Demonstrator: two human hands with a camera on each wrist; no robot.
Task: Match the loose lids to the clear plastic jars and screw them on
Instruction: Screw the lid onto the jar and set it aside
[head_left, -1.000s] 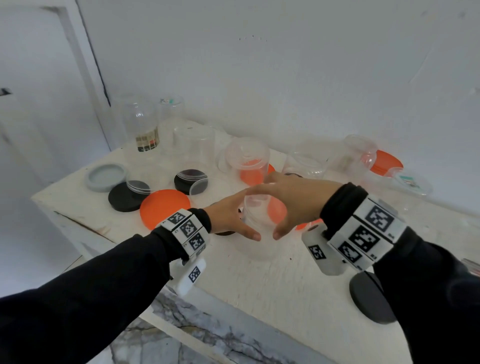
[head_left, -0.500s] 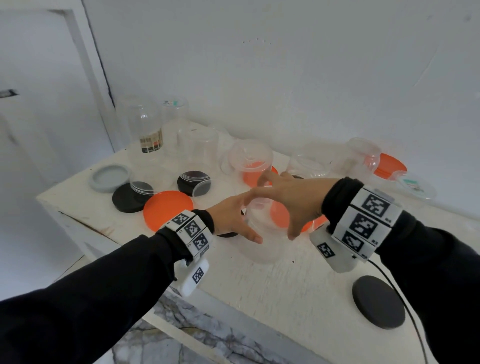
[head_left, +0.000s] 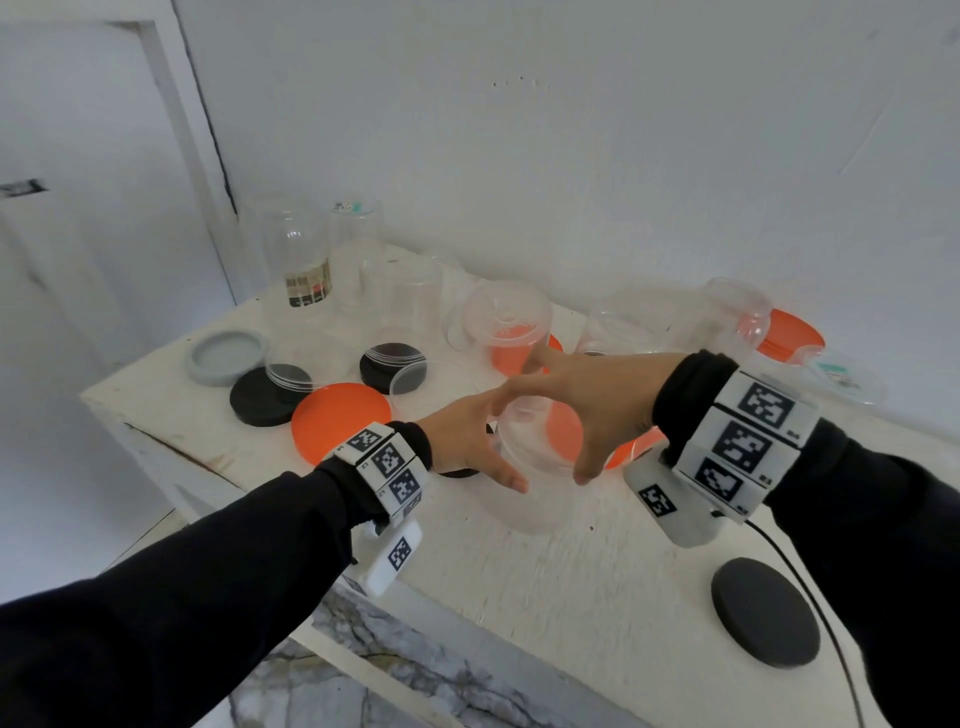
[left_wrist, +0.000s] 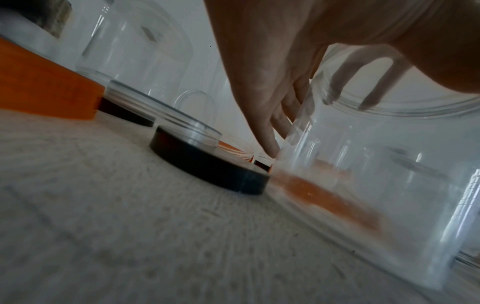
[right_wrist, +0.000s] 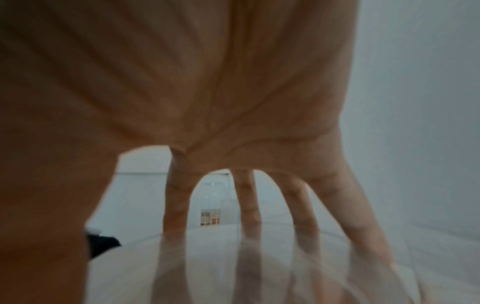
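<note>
A wide clear plastic jar (head_left: 524, 501) stands upright in the middle of the white table (head_left: 545, 582). My left hand (head_left: 480, 441) holds its left side, thumb in front and fingers pressed along the wall (left_wrist: 270, 123). My right hand (head_left: 582, 400) arches over the jar's top, thumb near me and spread fingers (right_wrist: 249, 205) reaching down round the far rim. Whether a clear lid sits under that palm I cannot tell. An orange lid (head_left: 631, 452) lies just behind the jar. A black lid (left_wrist: 207, 162) rests right beside the jar's left base.
A large orange lid (head_left: 337, 415), two black lids (head_left: 260, 400) (head_left: 392, 364) with clear lids leaning on them, and a grey lid (head_left: 226, 356) lie at the left. Several clear jars (head_left: 298, 260) stand along the back wall. Another black lid (head_left: 763, 618) sits front right.
My right hand has spread its fingers and turned a little over the jar's top. The left hand stays on the jar's side. The jar has not shifted on the table.
</note>
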